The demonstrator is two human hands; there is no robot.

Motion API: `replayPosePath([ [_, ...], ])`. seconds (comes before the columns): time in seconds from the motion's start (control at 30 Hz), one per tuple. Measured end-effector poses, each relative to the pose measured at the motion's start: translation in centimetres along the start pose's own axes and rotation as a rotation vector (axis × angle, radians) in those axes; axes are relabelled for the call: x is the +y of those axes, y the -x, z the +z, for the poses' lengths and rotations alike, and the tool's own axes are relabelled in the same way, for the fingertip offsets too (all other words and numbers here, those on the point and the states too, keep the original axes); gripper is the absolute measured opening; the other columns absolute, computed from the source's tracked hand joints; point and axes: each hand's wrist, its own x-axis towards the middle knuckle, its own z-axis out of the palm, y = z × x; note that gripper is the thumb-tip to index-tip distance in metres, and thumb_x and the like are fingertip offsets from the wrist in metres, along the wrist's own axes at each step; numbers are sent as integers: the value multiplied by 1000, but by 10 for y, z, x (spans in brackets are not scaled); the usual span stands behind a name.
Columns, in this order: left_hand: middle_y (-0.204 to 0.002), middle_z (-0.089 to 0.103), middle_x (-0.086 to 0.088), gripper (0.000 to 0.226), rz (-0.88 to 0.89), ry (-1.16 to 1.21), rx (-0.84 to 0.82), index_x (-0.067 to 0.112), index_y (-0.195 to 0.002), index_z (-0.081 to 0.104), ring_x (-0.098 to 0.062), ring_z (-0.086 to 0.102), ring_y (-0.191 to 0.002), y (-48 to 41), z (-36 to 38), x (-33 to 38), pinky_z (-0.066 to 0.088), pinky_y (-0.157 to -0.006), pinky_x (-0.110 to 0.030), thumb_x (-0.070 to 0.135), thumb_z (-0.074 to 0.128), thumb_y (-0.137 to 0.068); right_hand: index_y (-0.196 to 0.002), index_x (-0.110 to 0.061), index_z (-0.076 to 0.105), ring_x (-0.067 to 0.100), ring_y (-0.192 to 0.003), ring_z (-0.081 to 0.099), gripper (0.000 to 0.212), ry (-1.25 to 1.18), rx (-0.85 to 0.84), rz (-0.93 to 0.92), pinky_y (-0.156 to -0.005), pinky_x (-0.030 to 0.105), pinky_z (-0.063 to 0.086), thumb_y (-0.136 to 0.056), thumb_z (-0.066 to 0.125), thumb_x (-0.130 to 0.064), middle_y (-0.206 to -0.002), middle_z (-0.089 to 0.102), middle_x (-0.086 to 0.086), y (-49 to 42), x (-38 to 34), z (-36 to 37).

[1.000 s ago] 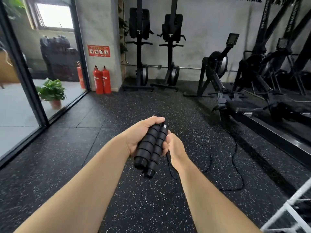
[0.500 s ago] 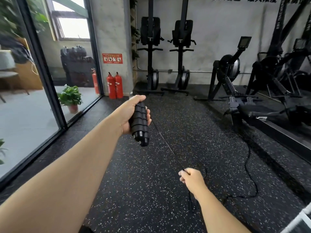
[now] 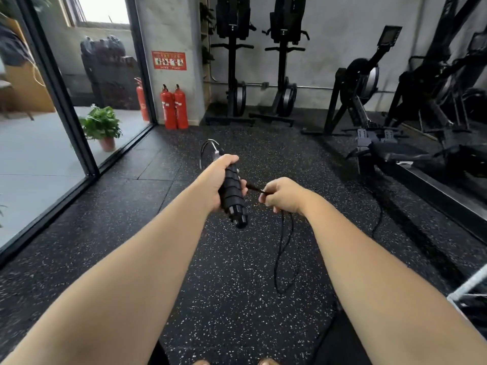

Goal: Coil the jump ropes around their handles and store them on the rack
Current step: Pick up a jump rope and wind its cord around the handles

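My left hand [image 3: 216, 183] grips the two black ribbed jump rope handles [image 3: 233, 198] side by side, tilted with their butt ends toward me. A short loop of cord sticks out of their far ends. My right hand [image 3: 283, 194] pinches the thin black rope [image 3: 280, 248] just right of the handles, pulled tight against them. Below my right hand the rope hangs in a long loop to the floor and trails off right. A white rack corner [image 3: 471, 283] shows at the lower right edge.
Black speckled rubber floor [image 3: 237, 299] lies all around. Two red fire extinguishers [image 3: 174, 108] stand by the wall ahead. Rowing machines [image 3: 374, 122] line the right side and back wall. A glass wall with a potted plant [image 3: 101, 127] behind it runs along the left.
My right hand has come up from low on the rope to right beside the handles, bringing the rope across them. My left hand has lowered the handles toward the middle.
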Motion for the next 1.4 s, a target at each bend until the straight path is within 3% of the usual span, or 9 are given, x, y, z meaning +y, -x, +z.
replayPosePath([
  [0.13,-82,58,-6,38,56,11,163,13,-109,49,-16,60,-50,-9,-29,16,59,-60,-31,34,70,-85,-83,-24,68,22,-83,62,16,376,186,115,-77,35,51,-90,57,-17,-90,68,3,-2,20,-26],
  [0.27,-97,57,-9,48,88,-8,301,14,-120,47,-18,60,-61,-16,-67,22,59,-60,-32,36,70,-85,-90,-21,67,26,-86,61,13,630,379,169,-70,31,47,-93,55,-24,-92,67,6,0,30,-48],
  [0.4,-106,59,-12,51,50,-41,333,16,-124,45,-20,62,-66,-17,-83,12,58,-61,-33,38,70,-86,-89,-17,63,26,-80,56,10,542,519,88,-65,30,39,-94,54,-17,-90,64,7,-7,30,-53],
  [0.57,-89,60,-10,38,-20,-57,266,17,-112,46,-21,63,-65,-18,-83,2,57,-68,-36,35,69,-88,-96,-17,65,25,-80,55,14,489,619,64,-65,30,39,-94,53,-10,-91,61,5,-15,31,-54],
  [0.8,-98,71,-20,45,-267,-368,90,12,-116,48,-27,70,-72,-22,-87,10,59,-63,-36,34,72,-85,-98,-14,66,27,-79,56,14,492,586,96,-65,30,40,-93,53,-9,-91,64,9,-34,39,-56],
  [0.93,-79,67,-9,34,-332,-498,-2,7,-100,59,-21,64,-64,-27,-89,19,56,-62,-31,36,68,-86,-116,-15,61,30,-97,59,27,525,507,179,-74,33,46,-91,54,-5,-114,62,11,-49,44,-58],
  [1.1,-80,62,-7,24,-392,-531,-242,8,-95,59,-18,59,-64,-27,-87,23,54,-60,-30,27,66,-83,-133,-14,45,32,-107,57,39,612,351,255,-81,37,45,-95,48,-11,-126,57,13,-61,47,-48],
  [1.23,-85,62,-8,34,-460,-467,-367,5,-103,59,-19,60,-66,-30,-84,16,55,-61,-31,23,69,-76,-130,-18,54,28,-103,59,34,357,344,110,-85,37,48,-98,41,-19,-121,61,7,-67,34,-25],
  [1.4,-87,62,-9,49,-512,-426,-502,4,-107,61,-19,60,-69,-33,-78,-7,55,-64,-32,19,79,-63,-103,0,66,27,-88,62,37,11,159,-111,-85,38,47,-97,44,-30,-94,69,11,-64,9,18],
])
